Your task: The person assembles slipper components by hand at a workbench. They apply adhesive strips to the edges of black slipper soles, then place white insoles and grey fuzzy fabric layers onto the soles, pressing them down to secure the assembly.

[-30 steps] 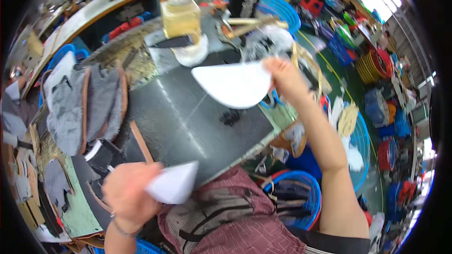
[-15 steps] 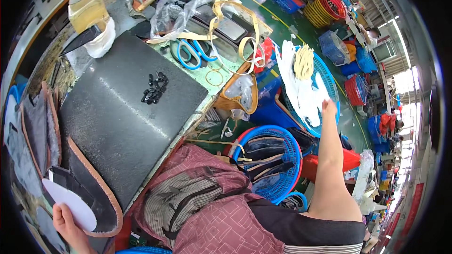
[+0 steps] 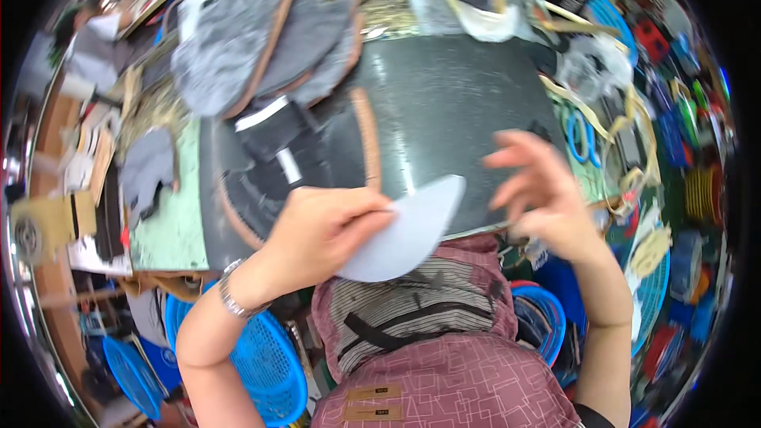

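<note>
My left hand (image 3: 317, 226) pinches a thin white teardrop-shaped sheet (image 3: 408, 230) between thumb and fingers, above the front edge of the black slab (image 3: 444, 95). My right hand (image 3: 543, 190) is raised to the right of that sheet. Its fingers are spread, slightly blurred by motion, and hold nothing. Behind my left hand lies a dark, curved upper piece (image 3: 337, 150) with a tan-brown edge and a white patch on it. A pile of grey fleecy pieces (image 3: 238, 47) with brown edges rests farther back on the left.
Blue-handled scissors (image 3: 581, 139), a clear plastic bag (image 3: 594, 67) and pale strips lie at the table's right. A blue basket (image 3: 273, 364) stands low on the left, another basket (image 3: 547, 317) low on the right. Another person (image 3: 99, 43) is at the far left.
My right hand has come back from the right-hand basket of white pieces to above the slab. My left hand has brought the white sheet in front of me. The view has turned left.
</note>
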`<state>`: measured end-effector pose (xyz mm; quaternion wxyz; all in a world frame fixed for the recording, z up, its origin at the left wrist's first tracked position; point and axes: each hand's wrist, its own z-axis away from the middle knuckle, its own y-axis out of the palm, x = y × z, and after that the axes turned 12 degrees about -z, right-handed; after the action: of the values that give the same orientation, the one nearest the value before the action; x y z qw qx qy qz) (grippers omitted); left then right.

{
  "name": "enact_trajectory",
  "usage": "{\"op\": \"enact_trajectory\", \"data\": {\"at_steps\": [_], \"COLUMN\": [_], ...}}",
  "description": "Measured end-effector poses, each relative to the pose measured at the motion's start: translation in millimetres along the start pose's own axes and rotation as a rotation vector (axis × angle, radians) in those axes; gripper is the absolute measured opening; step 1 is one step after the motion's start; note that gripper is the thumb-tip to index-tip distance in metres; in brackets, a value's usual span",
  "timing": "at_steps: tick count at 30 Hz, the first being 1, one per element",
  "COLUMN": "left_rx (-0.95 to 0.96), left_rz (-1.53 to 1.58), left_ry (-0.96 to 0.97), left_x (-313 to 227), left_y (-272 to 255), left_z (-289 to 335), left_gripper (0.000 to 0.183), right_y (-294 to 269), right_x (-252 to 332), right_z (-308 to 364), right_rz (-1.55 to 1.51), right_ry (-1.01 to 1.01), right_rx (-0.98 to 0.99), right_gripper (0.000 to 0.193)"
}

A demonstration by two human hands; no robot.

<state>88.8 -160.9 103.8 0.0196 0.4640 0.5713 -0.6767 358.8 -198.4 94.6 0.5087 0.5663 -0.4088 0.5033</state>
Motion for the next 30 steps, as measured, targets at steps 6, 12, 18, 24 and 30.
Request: {"op": "enact_trajectory", "data": {"at_steps": [6, 12, 18, 24, 30], "left_rx": [-0.079, -0.067, -0.082, -0.042, -0.494], "left_rz": [0.41, 0.353, 0.16, -0.207, -0.664], "left_ry": [-0.475, -0.761, -0.672, -0.569, -0.291], "left_x": [38.9, 66.1, 81.6, 81.4, 99.6], "left_y": [-51.6, -39.9, -17.8, -11.3, -39.8], "left_z": [43.7, 80.7, 86.4, 89.3, 75.3], "left_gripper": [0.02, 0.041, 0.049, 0.052, 0.05], "right_y": [80.7, 98.2, 94.4, 96.2, 93.3], "right_x": [-3.4, -44.0, -61.7, -67.4, -52.9], "right_z": [-81.8, -108.9, -113.4, -106.7, -133.4], "right_rz": [0.024, 0.167, 0.265, 0.615, 0.956], "right_ry": [0.296, 0.55, 0.582, 0.324, -0.379], "right_rx": [0.264, 0.391, 0.387, 0.484, 0.385], "right_gripper": [0.014, 0.015, 0.013, 0.021, 0.027]}}
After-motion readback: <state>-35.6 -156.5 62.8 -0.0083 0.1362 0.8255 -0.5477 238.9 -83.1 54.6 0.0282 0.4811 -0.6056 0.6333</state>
